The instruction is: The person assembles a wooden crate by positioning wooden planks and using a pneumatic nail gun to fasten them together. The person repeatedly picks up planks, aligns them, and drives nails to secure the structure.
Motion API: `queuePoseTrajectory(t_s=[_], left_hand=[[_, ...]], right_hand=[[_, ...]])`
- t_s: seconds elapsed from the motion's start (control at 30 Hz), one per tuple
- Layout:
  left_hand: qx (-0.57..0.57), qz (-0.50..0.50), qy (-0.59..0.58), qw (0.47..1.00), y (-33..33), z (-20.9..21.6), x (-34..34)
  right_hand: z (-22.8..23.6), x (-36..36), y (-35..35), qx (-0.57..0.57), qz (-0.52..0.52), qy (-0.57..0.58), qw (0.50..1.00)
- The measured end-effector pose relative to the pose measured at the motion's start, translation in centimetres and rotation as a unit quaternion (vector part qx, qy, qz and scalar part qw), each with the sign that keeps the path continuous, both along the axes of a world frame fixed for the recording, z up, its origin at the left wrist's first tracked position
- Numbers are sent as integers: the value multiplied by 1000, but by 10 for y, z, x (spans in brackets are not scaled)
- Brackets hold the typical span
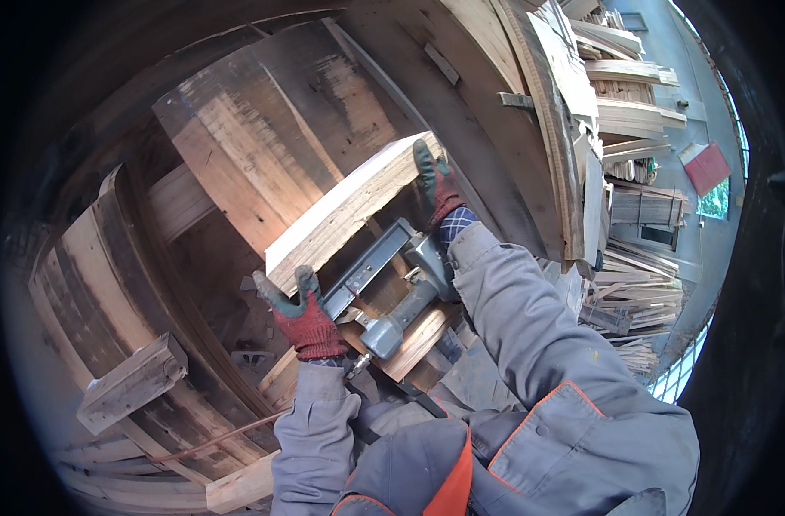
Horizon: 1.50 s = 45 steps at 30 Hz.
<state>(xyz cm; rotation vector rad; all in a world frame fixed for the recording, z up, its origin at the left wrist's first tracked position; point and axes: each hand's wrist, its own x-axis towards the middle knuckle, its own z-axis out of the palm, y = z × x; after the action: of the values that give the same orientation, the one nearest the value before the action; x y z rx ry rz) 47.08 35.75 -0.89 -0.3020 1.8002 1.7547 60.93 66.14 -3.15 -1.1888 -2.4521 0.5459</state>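
A thick pale wooden block [358, 205], white on top and rough along its near side, spans between my two gloved hands. My left hand [304, 316], in a red and dark green work glove, grips its near-left end. At the far-right end my right hand [438, 185] clasps the block in a matching glove. Just below the block, close to my body, lies a grey pneumatic nail gun [401, 292], touched by neither hand's fingers. Beneath the block is a panel of wooden planks [263, 129], stained dark in places.
A second curved plank panel [108, 267] stands at the left, with a short timber [134, 383] on it. A thin reddish hose [220, 439] runs at lower left. Stacked boards [637, 116] and loose wood strips [637, 288] line the right, near a red object [706, 168].
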Motion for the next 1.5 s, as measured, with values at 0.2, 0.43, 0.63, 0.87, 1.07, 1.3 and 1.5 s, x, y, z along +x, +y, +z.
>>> queuePoseTrajectory(t_s=[0.2, 0.43, 0.63, 0.87, 1.07, 1.3, 1.5], left_hand=[[97, 72, -119, 985, 4, 5, 1], [146, 103, -138, 974, 6, -3, 1], [148, 108, -98, 978, 5, -3, 2], [118, 85, -108, 983, 3, 1, 2], [110, 75, -39, 990, 4, -11, 2], [-43, 6, 84, 995, 4, -4, 1], [-94, -40, 114, 988, -3, -11, 1]], right_hand=[[-8, -3, 11, -377, -223, 242, 866], [-19, 9, 17, -210, -102, 112, 966], [-19, 6, 21, -259, -31, 98, 960], [-7, -3, 7, -365, -171, 223, 888], [-16, -1, 6, -253, -126, 197, 939], [-21, -10, -4, -397, -210, 404, 797], [-67, 16, 15, -420, -203, 452, 760]])
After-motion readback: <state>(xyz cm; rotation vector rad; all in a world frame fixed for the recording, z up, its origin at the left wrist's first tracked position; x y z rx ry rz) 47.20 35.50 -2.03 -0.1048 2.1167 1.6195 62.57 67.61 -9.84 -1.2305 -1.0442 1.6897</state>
